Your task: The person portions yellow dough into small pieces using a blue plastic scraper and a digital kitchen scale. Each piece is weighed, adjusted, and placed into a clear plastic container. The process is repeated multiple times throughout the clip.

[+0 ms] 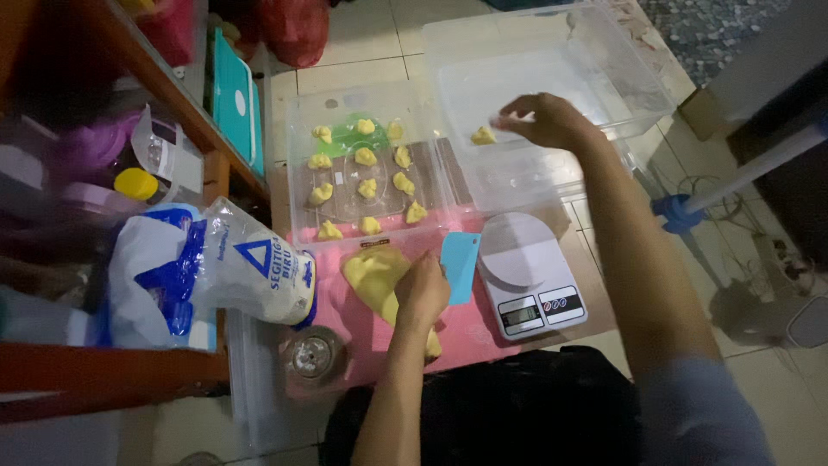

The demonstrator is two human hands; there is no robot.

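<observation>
Pink mat (483, 332) — scale (528, 274), flour bag (216, 267) flank dough (377, 274).

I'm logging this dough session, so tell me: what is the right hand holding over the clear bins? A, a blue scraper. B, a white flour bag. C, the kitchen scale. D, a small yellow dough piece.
D: the right hand pinches a small yellow dough piece above the clear bin, while the blue scraper sits by the left hand on the pink mat.

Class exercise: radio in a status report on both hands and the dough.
Left hand on yellow dough slab, scraper alongside. Right hand holds dough piece over clear tub. Nothing blocking.
</observation>
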